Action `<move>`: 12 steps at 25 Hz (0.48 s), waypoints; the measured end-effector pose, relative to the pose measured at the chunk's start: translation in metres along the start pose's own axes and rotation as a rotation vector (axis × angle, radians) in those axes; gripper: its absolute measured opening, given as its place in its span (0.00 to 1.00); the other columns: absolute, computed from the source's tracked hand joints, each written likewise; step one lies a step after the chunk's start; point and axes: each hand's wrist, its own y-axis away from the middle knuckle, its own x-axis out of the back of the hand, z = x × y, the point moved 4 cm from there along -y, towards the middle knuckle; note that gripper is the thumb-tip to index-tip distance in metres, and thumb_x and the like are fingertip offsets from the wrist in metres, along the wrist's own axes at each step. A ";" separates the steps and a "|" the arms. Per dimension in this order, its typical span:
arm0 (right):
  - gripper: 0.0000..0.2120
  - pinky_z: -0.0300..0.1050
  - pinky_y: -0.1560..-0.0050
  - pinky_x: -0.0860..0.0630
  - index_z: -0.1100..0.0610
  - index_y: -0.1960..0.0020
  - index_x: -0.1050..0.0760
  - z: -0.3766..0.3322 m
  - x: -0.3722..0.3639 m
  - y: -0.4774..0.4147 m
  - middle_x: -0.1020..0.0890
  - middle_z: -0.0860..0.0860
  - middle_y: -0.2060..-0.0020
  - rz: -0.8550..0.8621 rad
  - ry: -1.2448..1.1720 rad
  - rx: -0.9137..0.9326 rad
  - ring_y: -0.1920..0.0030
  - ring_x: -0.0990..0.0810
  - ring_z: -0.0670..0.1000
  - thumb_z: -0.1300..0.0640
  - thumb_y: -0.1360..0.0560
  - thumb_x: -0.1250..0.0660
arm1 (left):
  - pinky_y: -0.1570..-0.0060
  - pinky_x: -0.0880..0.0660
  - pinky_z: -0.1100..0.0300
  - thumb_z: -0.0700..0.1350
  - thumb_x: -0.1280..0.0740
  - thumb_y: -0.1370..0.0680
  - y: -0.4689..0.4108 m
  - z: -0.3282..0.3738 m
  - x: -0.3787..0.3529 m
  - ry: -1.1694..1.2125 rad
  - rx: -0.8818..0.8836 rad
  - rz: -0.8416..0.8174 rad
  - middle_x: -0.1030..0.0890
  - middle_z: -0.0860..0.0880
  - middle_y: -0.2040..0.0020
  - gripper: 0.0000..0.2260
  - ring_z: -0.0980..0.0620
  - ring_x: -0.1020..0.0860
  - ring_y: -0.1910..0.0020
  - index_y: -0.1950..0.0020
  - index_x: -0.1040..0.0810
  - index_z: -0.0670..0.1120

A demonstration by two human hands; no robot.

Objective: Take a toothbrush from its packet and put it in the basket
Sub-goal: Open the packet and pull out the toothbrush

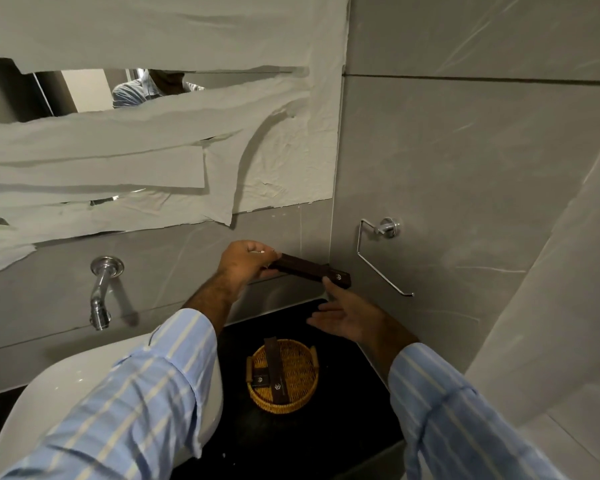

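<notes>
A long dark brown toothbrush packet (pixel 309 269) is held level in the air above the black counter. My left hand (pixel 245 261) is closed around its left end, and something small and white shows at my fingertips there. My right hand (pixel 347 315) has its thumb against the packet's right end, with the other fingers spread loosely below. Lower down, a round wicker basket (pixel 303 368) stands on the counter. Inside it lie a long dark packet (pixel 277 374) and a smaller dark box (pixel 260 377). No bare toothbrush can be seen.
A white basin (pixel 66 393) sits at the lower left under a chrome wall tap (pixel 101 294). A chrome paper holder (pixel 381 258) sticks out from the right wall. The mirror above is covered with paper strips (pixel 153 150). The black counter (pixel 291 438) lies beside the basin.
</notes>
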 end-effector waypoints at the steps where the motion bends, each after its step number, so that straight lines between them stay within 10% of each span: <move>1: 0.29 0.56 0.54 0.17 0.69 0.37 0.29 0.002 -0.016 0.000 0.23 0.67 0.40 -0.065 -0.319 -0.030 0.45 0.19 0.65 0.48 0.27 0.26 | 0.60 0.15 0.55 0.35 0.24 0.28 0.003 -0.004 -0.002 0.015 0.003 -0.002 0.17 0.40 0.60 0.07 0.47 0.15 0.63 0.53 0.16 0.33; 8: 0.01 0.52 0.64 0.15 0.65 0.52 0.24 -0.027 -0.053 -0.001 0.19 0.63 0.53 -0.114 -0.690 0.182 0.52 0.19 0.60 0.67 0.22 0.33 | 0.64 0.17 0.63 0.35 0.35 0.20 0.024 -0.043 0.004 0.481 0.156 -0.068 0.17 0.41 0.53 0.05 0.48 0.17 0.55 0.47 0.20 0.36; 12: 0.03 0.49 0.65 0.14 0.65 0.50 0.23 -0.029 -0.055 -0.003 0.17 0.61 0.53 -0.108 -0.511 0.217 0.52 0.17 0.58 0.66 0.22 0.33 | 0.57 0.18 0.55 0.36 0.27 0.26 0.028 -0.062 0.018 0.007 0.033 0.219 0.15 0.43 0.59 0.06 0.49 0.16 0.63 0.58 0.19 0.47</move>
